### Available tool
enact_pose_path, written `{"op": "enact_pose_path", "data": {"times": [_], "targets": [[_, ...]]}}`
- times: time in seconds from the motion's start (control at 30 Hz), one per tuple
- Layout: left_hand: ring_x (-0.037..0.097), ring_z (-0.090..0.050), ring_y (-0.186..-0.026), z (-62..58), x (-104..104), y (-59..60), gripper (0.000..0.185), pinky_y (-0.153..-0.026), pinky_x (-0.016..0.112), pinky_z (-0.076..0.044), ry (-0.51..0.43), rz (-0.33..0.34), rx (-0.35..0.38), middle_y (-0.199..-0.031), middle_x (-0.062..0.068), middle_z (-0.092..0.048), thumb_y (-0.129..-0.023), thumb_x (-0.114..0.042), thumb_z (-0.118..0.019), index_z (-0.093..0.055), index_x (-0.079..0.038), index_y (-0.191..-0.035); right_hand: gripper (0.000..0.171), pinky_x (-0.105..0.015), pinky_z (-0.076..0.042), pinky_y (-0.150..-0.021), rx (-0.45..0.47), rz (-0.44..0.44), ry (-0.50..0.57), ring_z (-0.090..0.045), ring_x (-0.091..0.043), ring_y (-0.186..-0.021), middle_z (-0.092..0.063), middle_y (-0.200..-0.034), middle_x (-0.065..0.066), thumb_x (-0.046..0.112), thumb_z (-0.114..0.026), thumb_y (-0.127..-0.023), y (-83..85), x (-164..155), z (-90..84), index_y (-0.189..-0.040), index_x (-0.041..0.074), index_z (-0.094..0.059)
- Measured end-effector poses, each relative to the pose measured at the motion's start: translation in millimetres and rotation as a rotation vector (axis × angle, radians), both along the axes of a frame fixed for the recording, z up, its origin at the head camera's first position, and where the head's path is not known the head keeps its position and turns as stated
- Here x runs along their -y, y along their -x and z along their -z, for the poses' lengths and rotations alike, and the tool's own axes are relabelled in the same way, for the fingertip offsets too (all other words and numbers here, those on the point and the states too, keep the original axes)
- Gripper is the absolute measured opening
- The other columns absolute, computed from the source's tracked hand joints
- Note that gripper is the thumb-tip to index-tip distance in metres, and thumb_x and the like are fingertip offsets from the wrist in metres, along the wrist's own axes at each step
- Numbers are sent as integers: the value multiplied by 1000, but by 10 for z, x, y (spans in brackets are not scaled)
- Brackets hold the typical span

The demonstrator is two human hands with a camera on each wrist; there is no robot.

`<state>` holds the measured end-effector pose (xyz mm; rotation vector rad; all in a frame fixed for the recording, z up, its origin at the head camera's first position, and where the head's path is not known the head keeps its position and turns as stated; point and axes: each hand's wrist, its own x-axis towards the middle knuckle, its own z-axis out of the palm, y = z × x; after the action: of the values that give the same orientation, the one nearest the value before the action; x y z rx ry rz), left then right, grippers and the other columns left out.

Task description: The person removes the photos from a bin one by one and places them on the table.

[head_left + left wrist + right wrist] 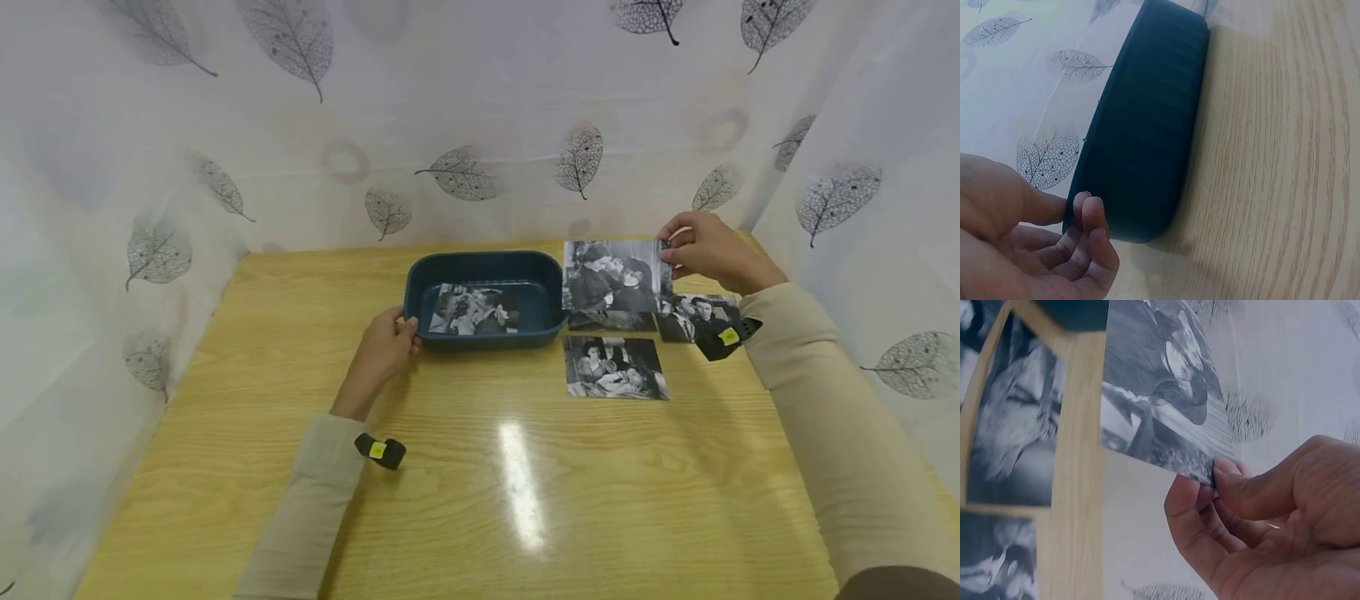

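A dark teal baking dish (487,342) stands toward the back of the wooden table, with one black-and-white photo (476,310) lying inside. At its left end my left hand (382,350) grips the rim between thumb and fingers, as the left wrist view shows on the dish wall (1141,125). My right hand (712,250) pinches a black-and-white photo (611,279) by its right edge, raised above the table. In the right wrist view, thumb and fingers hold a corner of that photo (1154,394). Beneath it lies another photo (611,322), mostly covered.
Two more photos lie on the table: one at the right (693,315), partly behind the right wrist strap, and one nearer the front (615,368). A white leaf-patterned curtain (487,100) surrounds the back and sides. Light reflects off the wooden table (450,483).
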<state>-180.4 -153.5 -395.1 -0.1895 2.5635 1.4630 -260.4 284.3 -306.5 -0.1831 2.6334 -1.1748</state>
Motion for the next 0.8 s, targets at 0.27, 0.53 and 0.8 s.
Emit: {"op": "enact_pose_path", "data": {"times": [0.27,0.53,0.8], "targets": [[26,-65,-88,-2,33,11,49,-68,29,-49,26,15,-26,-100,17,-66,-111,-19,-42,-35,4,-154,31,-31,-57,-70,79,2,-34,-61,-15,-78,-59,-97,-8,2,-53,-104,-150,-526,105,-130,-11,-42],[27,-65,-89,-3,22,9,46,-68,30,-48,19,19,-21,-99,16,-65,-111,-20,-41,-39,2,-151,27,-34,-59,-72,167,15,-76,-62,-16,-77,-60,-93,-8,-1,-53,-103,-310,-936,240,-125,-15,-43],[26,-65,-88,23,18,28,46,-67,29,-48,13,16,-16,-98,15,-65,-111,-19,-42,-39,2,-151,26,-38,-58,-74,266,6,-83,-61,-16,-78,-59,-93,-8,-1,-53,-103,-475,-1242,445,-124,-14,-44]]}}
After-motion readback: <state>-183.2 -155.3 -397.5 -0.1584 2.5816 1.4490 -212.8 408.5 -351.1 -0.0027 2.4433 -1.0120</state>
